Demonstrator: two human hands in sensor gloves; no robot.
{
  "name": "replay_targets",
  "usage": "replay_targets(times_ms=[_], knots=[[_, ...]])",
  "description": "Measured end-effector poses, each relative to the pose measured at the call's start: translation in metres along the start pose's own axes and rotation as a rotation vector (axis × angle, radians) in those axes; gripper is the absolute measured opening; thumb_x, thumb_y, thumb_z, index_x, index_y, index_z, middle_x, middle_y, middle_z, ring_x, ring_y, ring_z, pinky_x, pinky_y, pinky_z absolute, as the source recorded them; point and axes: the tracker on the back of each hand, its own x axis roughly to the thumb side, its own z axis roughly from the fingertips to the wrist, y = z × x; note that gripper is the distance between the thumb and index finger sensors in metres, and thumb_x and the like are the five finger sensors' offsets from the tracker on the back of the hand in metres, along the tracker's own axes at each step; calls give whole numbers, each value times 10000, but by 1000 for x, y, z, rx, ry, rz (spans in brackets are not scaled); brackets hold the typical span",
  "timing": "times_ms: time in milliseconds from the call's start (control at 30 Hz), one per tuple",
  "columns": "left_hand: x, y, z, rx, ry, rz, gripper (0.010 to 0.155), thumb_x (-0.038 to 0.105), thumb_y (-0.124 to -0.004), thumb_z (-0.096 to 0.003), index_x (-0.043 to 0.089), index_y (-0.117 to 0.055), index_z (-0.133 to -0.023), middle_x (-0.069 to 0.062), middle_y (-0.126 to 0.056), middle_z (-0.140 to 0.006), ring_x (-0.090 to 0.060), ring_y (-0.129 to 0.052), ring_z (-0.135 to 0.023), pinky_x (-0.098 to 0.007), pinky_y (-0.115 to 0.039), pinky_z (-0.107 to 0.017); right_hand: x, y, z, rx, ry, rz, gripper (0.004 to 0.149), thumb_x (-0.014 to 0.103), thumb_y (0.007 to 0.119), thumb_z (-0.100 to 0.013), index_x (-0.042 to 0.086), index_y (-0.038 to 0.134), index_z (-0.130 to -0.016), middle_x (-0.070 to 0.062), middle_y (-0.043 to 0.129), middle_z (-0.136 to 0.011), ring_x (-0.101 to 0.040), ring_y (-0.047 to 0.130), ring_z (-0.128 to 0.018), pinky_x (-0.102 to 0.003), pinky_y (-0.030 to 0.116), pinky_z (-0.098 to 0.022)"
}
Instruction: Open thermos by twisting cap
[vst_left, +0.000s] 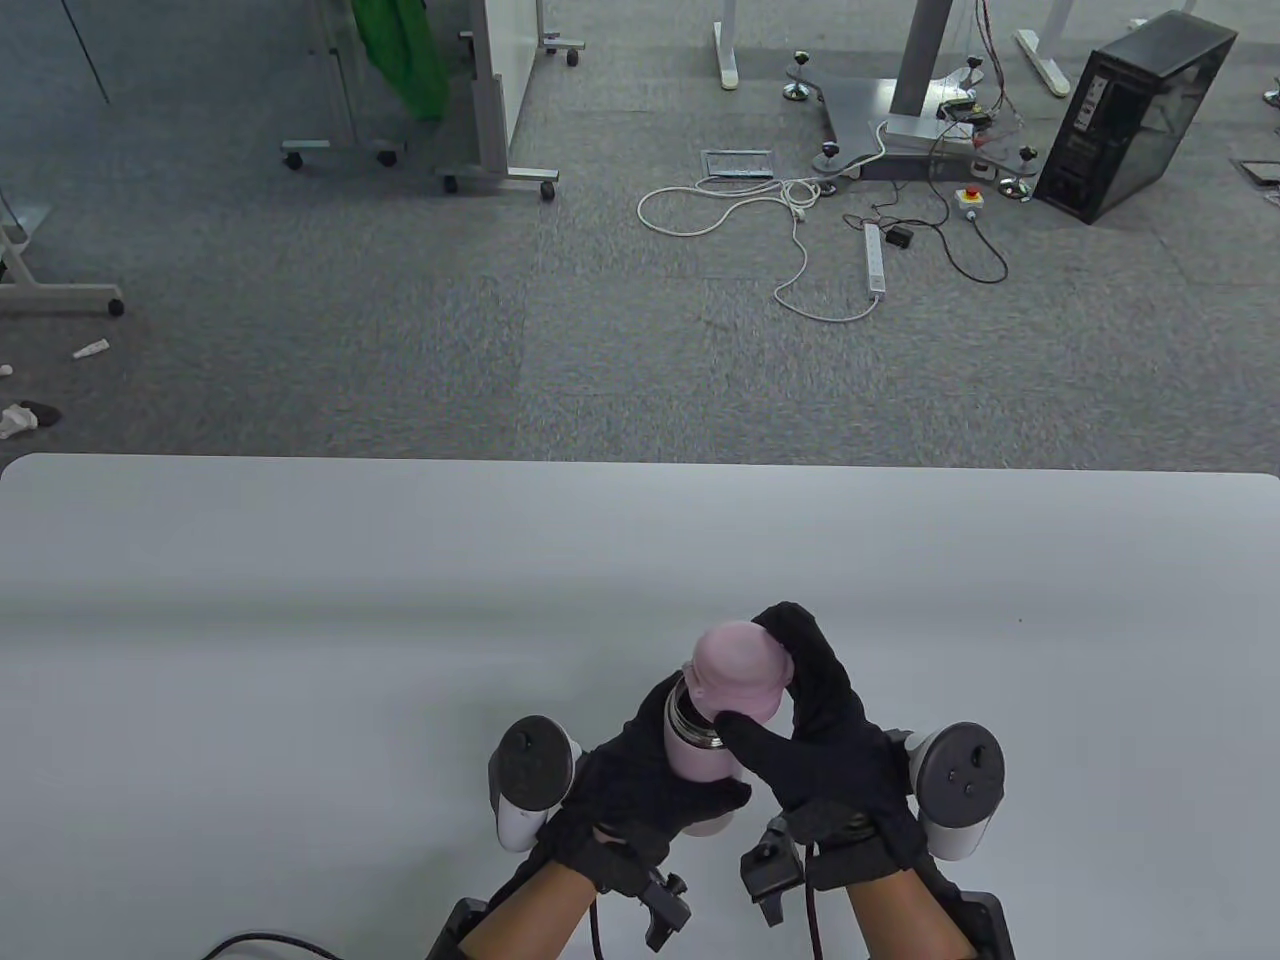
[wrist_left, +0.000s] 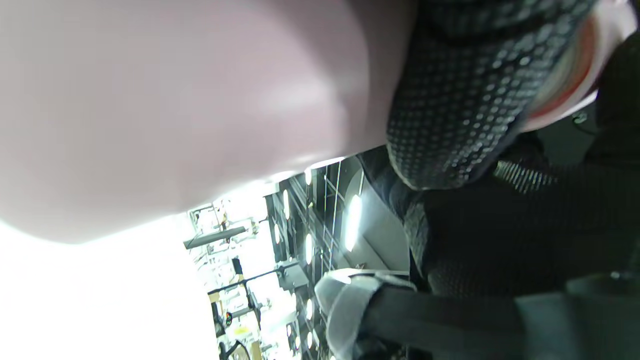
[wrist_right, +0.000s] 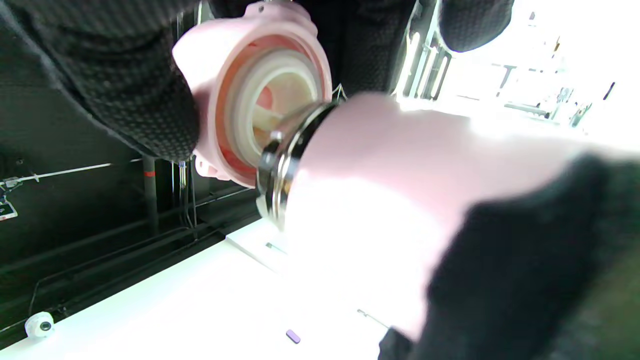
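Observation:
A pink thermos (vst_left: 695, 760) is held above the white table (vst_left: 300, 620) near its front edge. My left hand (vst_left: 640, 775) grips the thermos body, which fills the left wrist view (wrist_left: 175, 100). My right hand (vst_left: 800, 700) grips the pink cap (vst_left: 742, 672), which is off the thermos and tilted just above its steel-rimmed mouth (vst_left: 688, 718). In the right wrist view the cap (wrist_right: 250, 95) shows its white inner seal, apart from the steel rim (wrist_right: 275, 170) of the body (wrist_right: 400, 200).
The table's far edge (vst_left: 640, 458) runs across the middle of the table view. Beyond it lie grey carpet, cables (vst_left: 800, 230), a computer tower (vst_left: 1135, 115) and wheeled frames (vst_left: 480, 150).

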Motion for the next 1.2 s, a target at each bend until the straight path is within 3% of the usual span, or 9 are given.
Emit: replay_targets(times_ms=[367, 600, 667, 800, 900, 967, 1067, 1200], knots=[[-10, 13, -5, -13, 5, -69, 1103, 556, -995, -197, 206, -433, -1079, -178, -527, -1115, -488, -598, -988, -659, -576, -658, -18, -24, -12, -133, 91, 70, 925, 512, 993, -474, 255, 409, -1145, -232, 558, -1110, -496, 680, -964, -735, 442, -733], [-11, 15, -6, -6, 3, -34, 1103, 557, -995, -198, 206, -434, -1080, -178, -528, -1115, -489, -600, -987, -659, -576, -658, -42, -44, -12, -233, 136, 48, 966, 487, 1028, -441, 238, 379, -1111, -231, 506, -1091, -457, 743, -939, -639, 492, -778], [-8, 17, -6, 3, -11, -25, 1102, 557, -995, -198, 206, -434, -1079, -179, -529, -1115, -488, -600, -987, -659, -577, -658, -48, -46, -11, -287, 155, 132, 990, 499, 1024, -433, 192, 358, -1098, -228, 450, -1101, -440, 745, -939, -624, 502, -782], [-4, 18, -7, 9, -29, -23, 1102, 558, -995, -200, 206, -434, -1080, -178, -528, -1116, -489, -600, -987, -659, -576, -659, -64, -46, -11, -274, 210, 204, 995, 513, 1004, -445, 181, 330, -1097, -241, 370, -1155, -435, 734, -949, -620, 512, -783], [-5, 19, -7, 12, -30, -21, 1102, 558, -994, -200, 205, -434, -1081, -177, -528, -1116, -489, -600, -987, -660, -575, -659, -78, -46, -13, -282, 268, 236, 991, 500, 1003, -448, 162, 334, -1096, -213, 547, -1112, -445, 730, -955, -626, 509, -778], [-6, 21, -7, 19, -27, -24, 1101, 558, -994, -201, 206, -433, -1080, -178, -527, -1117, -489, -598, -988, -659, -575, -659, -85, -47, -14, -272, 289, 289, 972, 497, 1008, -445, 197, 353, -1097, -212, 554, -1118, -443, 728, -959, -626, 504, -779], [-6, 22, -7, 25, -26, -22, 1102, 557, -995, -201, 206, -433, -1081, -179, -526, -1117, -489, -598, -988, -661, -574, -659, -97, -46, -17, -249, 340, 320, 1001, 469, 1008, -457, 316, 286, -1132, -220, 470, -1122, -457, 696, -974, -631, 491, -782], [-6, 23, -7, 23, -25, -21, 1102, 558, -994, -202, 204, -433, -1082, -182, -527, -1116, -490, -599, -987, -660, -574, -659, -111, -49, -18, -232, 420, 420, 923, 462, 1003, -465, 300, 396, -1142, -233, 421, -1120, -461, 670, -987, -633, 477, -786]])
